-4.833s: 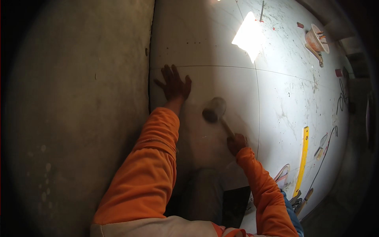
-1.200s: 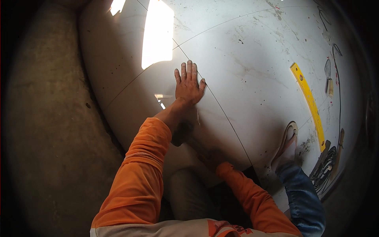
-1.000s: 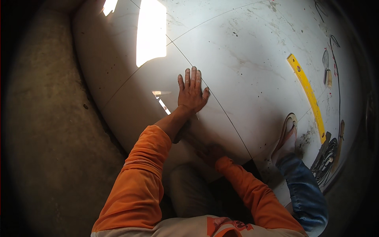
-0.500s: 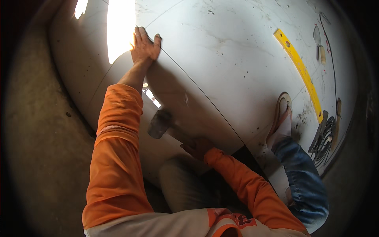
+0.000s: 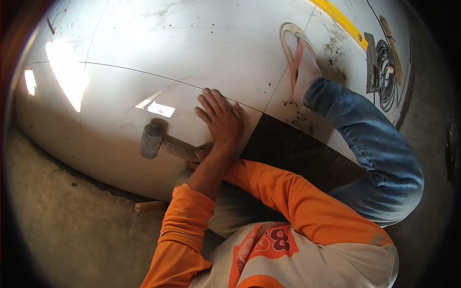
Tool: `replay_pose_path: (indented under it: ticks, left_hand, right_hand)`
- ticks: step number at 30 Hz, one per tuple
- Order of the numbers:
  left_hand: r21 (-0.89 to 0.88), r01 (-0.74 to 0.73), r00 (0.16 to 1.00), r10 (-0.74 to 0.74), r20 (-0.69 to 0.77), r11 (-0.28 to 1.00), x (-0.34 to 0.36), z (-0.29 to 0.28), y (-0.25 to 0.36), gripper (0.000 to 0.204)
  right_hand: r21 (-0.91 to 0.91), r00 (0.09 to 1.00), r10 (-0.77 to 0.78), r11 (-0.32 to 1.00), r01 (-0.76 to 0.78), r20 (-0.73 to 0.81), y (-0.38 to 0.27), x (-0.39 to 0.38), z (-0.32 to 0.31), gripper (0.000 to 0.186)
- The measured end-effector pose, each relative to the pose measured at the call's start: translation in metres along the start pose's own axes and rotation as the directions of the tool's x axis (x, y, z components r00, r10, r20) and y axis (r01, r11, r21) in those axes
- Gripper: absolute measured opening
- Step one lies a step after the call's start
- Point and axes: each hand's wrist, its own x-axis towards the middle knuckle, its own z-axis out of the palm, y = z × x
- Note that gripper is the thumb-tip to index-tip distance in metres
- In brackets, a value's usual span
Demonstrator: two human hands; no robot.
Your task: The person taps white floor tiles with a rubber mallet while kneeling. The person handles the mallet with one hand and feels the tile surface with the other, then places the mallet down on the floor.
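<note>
My left hand (image 5: 222,119) lies flat with its fingers spread on a glossy white floor tile (image 5: 113,153), fingertips at the thin joint along the tile's far edge. My right hand (image 5: 200,157) grips the handle of a rubber mallet (image 5: 152,141), partly hidden because my left forearm crosses over it. The mallet's dark grey head is over the same tile, left of both hands; whether it touches the surface I cannot tell. Just right of my left hand, a dark untiled gap (image 5: 293,146) begins at the tile's edge.
My sandalled foot (image 5: 298,57) rests on tiles beyond the gap. At the far right are a yellow level (image 5: 343,21), a coil of dark cable (image 5: 384,72) and a wooden-handled brush-like tool (image 5: 391,43). A short wooden piece (image 5: 150,206) lies by the tile's near edge on rough concrete (image 5: 105,230).
My left hand has come back along the joint, from its far end to near the dark gap, and now crosses my right arm. The mallet stays in my right hand. The view has turned.
</note>
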Motion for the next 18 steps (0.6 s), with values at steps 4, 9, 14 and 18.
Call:
replay_pose_path:
  ticks: [4,9,14,18]
  left_hand:
    - [-0.113,-0.253,0.945,0.271,0.182,0.961,-0.037,-0.009,0.018,0.080]
    - [-0.206,-0.427,0.817,0.473,0.329,0.880,-0.045,-0.019,0.018,0.079]
    - [-0.269,-0.649,0.620,0.699,0.356,0.712,-0.047,-0.018,0.023,0.070]
    - [-0.319,-0.652,0.614,0.726,0.310,0.688,-0.045,-0.020,0.018,0.065]
  right_hand:
    - [0.057,0.994,-0.003,0.998,0.009,-0.106,0.005,-0.007,0.015,0.055]
    - [0.092,0.999,0.032,0.995,-0.033,0.009,0.004,-0.005,0.011,0.054]
    - [0.083,1.000,0.017,0.996,-0.017,-0.003,0.003,-0.007,0.007,0.054]
    - [0.086,0.999,0.030,0.996,-0.031,0.022,0.002,-0.007,0.007,0.053]
